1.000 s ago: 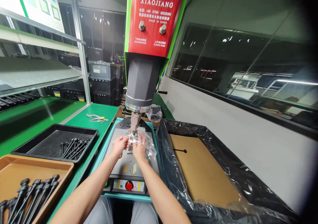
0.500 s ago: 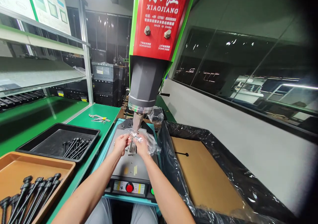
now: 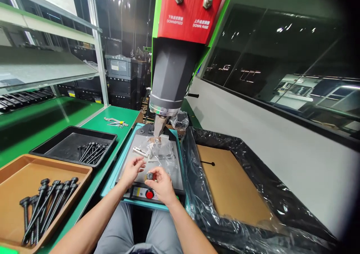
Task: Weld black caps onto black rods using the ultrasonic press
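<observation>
My right hand (image 3: 162,184) pinches a small black part (image 3: 150,176) over the front of the grey machine plate (image 3: 174,171). My left hand (image 3: 132,170) hovers just left of it, fingers curled and apart, holding nothing I can see. A crumpled clear plastic bag (image 3: 161,154) lies on the plate behind my hands, under the metal horn (image 3: 159,125) of the red and grey press (image 3: 176,74). A red button (image 3: 149,194) sits on the panel below my right hand.
A brown tray (image 3: 17,175) with several black bolts (image 3: 46,205) lies at left. Behind it a black tray (image 3: 67,137) holds more bolts. At right stands a bin lined with black plastic (image 3: 197,194), with cardboard (image 3: 233,190) and one bolt (image 3: 207,163) inside. Metal tools (image 3: 115,122) lie on the green bench.
Both hands have drawn back from under the horn toward the front panel. The clear bag was let go and lies on the plate. My right hand now holds a small black part.
</observation>
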A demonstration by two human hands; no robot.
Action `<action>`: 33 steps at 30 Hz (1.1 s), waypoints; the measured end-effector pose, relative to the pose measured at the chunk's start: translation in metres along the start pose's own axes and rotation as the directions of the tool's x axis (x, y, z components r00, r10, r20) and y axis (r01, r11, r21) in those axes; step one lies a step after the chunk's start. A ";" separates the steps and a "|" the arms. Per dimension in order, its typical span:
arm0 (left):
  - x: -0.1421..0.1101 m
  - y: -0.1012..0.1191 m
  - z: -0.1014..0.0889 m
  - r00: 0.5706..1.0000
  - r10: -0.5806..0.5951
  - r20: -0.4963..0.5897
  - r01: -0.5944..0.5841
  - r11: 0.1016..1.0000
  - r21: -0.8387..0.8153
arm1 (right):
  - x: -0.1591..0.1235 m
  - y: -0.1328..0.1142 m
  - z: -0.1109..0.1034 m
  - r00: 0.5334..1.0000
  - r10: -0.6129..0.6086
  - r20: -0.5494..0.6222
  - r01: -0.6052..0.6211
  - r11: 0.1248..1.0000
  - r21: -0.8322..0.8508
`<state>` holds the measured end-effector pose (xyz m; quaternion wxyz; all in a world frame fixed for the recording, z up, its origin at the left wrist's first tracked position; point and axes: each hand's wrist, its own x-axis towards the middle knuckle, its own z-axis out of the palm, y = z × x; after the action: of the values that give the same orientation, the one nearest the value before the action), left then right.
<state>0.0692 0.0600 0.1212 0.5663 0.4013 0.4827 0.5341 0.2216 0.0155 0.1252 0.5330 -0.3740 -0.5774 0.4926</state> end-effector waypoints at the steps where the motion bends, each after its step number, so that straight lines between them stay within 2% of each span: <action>1: -0.012 0.000 -0.004 0.994 0.062 0.089 -0.067 0.996 0.053 | 0.001 -0.002 0.001 1.000 -0.024 0.001 0.024 1.000 0.017; 4: -0.043 0.006 -0.016 0.922 0.152 0.356 -0.227 0.957 0.179 | 0.003 -0.004 0.006 0.998 -0.070 -0.002 0.069 0.993 0.096; 6: -0.056 0.013 -0.022 0.891 0.180 0.416 -0.303 0.919 0.251 | 0.006 -0.005 0.009 0.997 -0.067 -0.028 0.070 0.988 0.135; 9: -0.064 0.021 -0.029 0.890 0.224 0.398 -0.375 0.856 0.357 | 0.007 -0.005 0.017 0.998 -0.056 -0.034 0.060 0.986 0.157; 13: -0.061 0.026 -0.034 0.885 0.246 0.394 -0.421 0.783 0.457 | 0.005 -0.003 0.029 0.993 -0.111 0.033 0.107 0.989 0.097; 22: -0.059 0.045 -0.038 0.878 0.300 0.373 -0.456 0.762 0.460 | 0.007 -0.008 0.046 0.962 -0.260 0.079 0.267 0.958 -0.102; 25: -0.061 0.050 -0.040 0.886 0.304 0.350 -0.445 0.767 0.463 | 0.009 -0.012 0.052 0.955 -0.284 0.089 0.293 0.948 -0.123; 29: -0.061 0.050 -0.046 0.876 0.335 0.348 -0.473 0.740 0.478 | 0.013 -0.016 0.059 0.945 -0.301 0.130 0.318 0.939 -0.132; 31: -0.055 0.050 -0.056 0.896 0.343 0.281 -0.442 0.736 0.513 | 0.014 -0.017 0.058 0.951 -0.284 0.121 0.299 0.944 -0.137; 33: -0.043 0.053 -0.073 0.921 0.357 0.154 -0.378 0.732 0.567 | 0.014 -0.016 0.053 0.967 -0.244 0.078 0.253 0.957 -0.139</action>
<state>-0.0118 0.0188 0.1622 0.3062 0.6525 0.5246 0.4530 0.1693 0.0159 0.1474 0.5440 -0.3219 -0.6705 0.3884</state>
